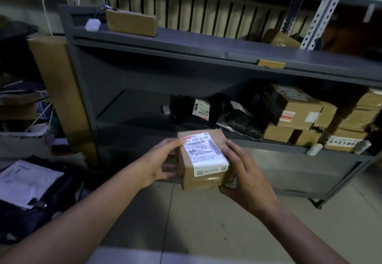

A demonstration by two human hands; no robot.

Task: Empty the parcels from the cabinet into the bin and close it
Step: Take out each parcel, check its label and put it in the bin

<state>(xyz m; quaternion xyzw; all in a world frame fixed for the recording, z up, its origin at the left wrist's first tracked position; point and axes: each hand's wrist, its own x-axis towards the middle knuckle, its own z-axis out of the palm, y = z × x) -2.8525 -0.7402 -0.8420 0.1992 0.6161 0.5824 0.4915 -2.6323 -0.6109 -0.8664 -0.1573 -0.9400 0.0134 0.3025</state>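
Note:
A small brown cardboard parcel (203, 161) with a white shipping label on top is held in front of the open grey cabinet (86, 73). My left hand (163, 162) grips its left side, thumb on the label's edge. My right hand (246, 176) grips its right side and lower corner. Inside the cabinet, on its shelf, lie two black plastic mailers (196, 108) (237, 119) and several brown boxes (297, 116) stacked at the right. No bin can be made out for certain.
A brown box (132, 22) and a white lump (92, 24) sit on the cabinet top. A tall cardboard carton (60, 90) leans at the cabinet's left. Dark bags and a white mailer (24, 181) lie at lower left. The floor is tiled.

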